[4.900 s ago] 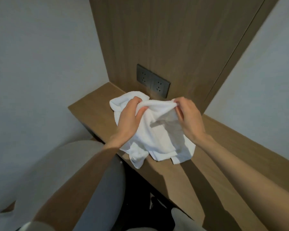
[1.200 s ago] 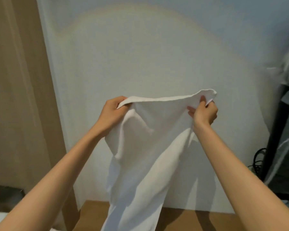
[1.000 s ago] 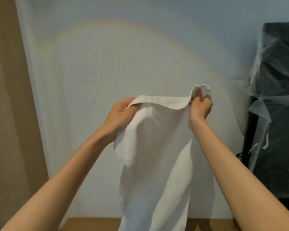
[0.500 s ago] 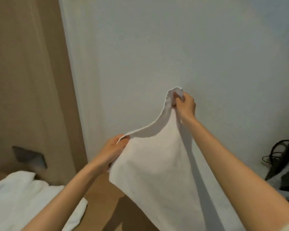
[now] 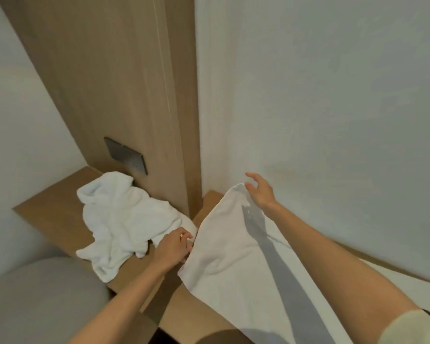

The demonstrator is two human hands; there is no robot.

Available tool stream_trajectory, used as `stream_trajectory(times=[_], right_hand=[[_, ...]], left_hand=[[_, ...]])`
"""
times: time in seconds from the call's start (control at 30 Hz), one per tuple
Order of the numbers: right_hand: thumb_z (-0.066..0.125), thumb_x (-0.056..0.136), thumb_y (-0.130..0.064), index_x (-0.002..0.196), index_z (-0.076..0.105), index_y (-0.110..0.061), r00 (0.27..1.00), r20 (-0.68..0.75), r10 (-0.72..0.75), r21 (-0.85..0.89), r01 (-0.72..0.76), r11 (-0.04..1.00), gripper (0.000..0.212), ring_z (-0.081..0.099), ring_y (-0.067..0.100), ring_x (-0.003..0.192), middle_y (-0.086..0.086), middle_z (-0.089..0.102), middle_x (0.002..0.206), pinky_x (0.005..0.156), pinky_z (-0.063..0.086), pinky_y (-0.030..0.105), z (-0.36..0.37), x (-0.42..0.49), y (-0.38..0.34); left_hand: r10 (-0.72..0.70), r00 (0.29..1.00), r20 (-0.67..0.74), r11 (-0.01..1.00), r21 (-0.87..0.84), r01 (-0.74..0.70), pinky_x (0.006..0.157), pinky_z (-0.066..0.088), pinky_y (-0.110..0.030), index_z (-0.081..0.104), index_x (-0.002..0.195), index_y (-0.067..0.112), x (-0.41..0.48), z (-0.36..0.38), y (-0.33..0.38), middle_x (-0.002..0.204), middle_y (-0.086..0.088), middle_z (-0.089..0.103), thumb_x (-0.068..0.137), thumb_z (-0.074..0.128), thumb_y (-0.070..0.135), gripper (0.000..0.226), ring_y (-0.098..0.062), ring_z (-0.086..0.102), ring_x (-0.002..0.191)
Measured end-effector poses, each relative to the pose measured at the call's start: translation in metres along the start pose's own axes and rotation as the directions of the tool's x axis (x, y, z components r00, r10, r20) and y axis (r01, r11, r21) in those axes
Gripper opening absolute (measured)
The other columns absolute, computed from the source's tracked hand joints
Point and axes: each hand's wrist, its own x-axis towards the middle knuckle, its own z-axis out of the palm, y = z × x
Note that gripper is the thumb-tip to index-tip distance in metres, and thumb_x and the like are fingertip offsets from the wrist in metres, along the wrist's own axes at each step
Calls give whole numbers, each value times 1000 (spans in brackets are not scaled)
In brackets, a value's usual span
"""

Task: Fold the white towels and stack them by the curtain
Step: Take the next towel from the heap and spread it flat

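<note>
A white towel (image 5: 233, 259) lies spread flat on the wooden shelf (image 5: 60, 207), reaching from the wall toward the front edge. My left hand (image 5: 173, 249) pinches its near left edge. My right hand (image 5: 260, 192) hovers over the towel's far corner with fingers spread, holding nothing. A heap of crumpled white towels (image 5: 119, 219) sits on the shelf to the left, below the socket plate.
A wooden wall panel (image 5: 124, 83) with a dark socket plate (image 5: 126, 155) rises behind the heap. White wall stands to the right. A grey rounded chair back (image 5: 35, 301) is at the lower left, in front of the shelf.
The towel, held up in the air by both hands, has come down flat onto the shelf. My right hand has let go of its corner. The view has tilted down.
</note>
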Motion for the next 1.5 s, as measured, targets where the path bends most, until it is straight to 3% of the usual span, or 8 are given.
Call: stream_trajectory(times=[0.17, 0.3, 0.43, 0.53, 0.67, 0.8, 0.97, 1.5], right_hand=[[50, 96, -9, 135, 50, -13, 985, 155, 75, -50, -68, 996, 40, 49, 26, 125, 9, 47, 141, 103, 35, 28, 17, -12, 30], [52, 95, -10, 127, 57, -10, 972, 193, 133, -138, -107, 985, 32, 51, 24, 122, 8, 53, 136, 101, 36, 27, 11, -37, 71], [50, 97, -21, 134, 50, -18, 927, 266, 263, -393, -144, 908, 38, 43, 24, 130, 3, 45, 144, 106, 34, 31, 7, -64, 122], [43, 99, -27, 143, 39, -23, 919, 232, 320, -491, -173, 854, 45, 26, 21, 141, 0, 31, 153, 114, 23, 43, 14, -78, 153], [33, 102, -32, 149, 24, -23, 972, 92, 217, -593, -122, 796, 49, 9, 20, 147, 2, 13, 159, 117, 11, 48, 30, -69, 179], [17, 102, -44, 152, 6, -31, 981, -19, 192, -626, -161, 763, 54, -9, 19, 147, -4, -5, 161, 114, -7, 56, 59, -54, 201], [3, 94, -60, 150, -5, -39, 985, -149, 86, -728, -168, 665, 61, -13, 17, 147, -11, -13, 159, 112, -13, 58, 79, -45, 229], [7, 94, -63, 150, -1, -42, 1000, 16, -7, -751, 17, 660, 60, -8, 15, 147, -11, -8, 160, 114, -11, 53, 61, -97, 246]], left_hand=[[21, 996, 82, 988, 148, -33, 94, 43, -36, 52, 125, 7, 17, 21, -11, 125, -14, 54, 102, 35, 23, 32, -28, 53, 111], [183, 967, 176, 944, 245, -223, 103, 32, -29, 50, 133, 23, 18, 65, -1, 141, -1, 43, 102, 35, 27, 34, -21, 42, 126], [261, 900, 348, 851, 357, -385, 111, 25, -38, 45, 139, 30, 24, 100, 15, 151, 0, 30, 103, 33, 26, 38, -23, 31, 135], [336, 889, 312, 807, 391, -443, 110, 22, -36, 39, 143, 29, 44, 114, 22, 151, -1, 31, 103, 31, 24, 41, -21, 31, 135], [455, 874, 168, 773, 412, -482, 115, 12, -41, 34, 144, 32, 80, 133, 35, 153, 2, 27, 103, 29, 27, 42, -19, 23, 139], [439, 872, 218, 733, 474, -488, 114, -8, -57, 12, 149, 41, 118, 162, 27, 160, 7, 2, 102, 17, 44, 48, -24, -3, 147], [463, 876, 133, 723, 516, -460, 110, -13, -62, 2, 147, 48, 139, 186, 10, 160, 13, -4, 97, 11, 58, 53, -25, -9, 147], [443, 893, 76, 724, 557, -406, 109, -14, -61, -2, 148, 46, 75, 204, -20, 160, 10, -10, 92, 4, 66, 59, -26, -12, 146]])
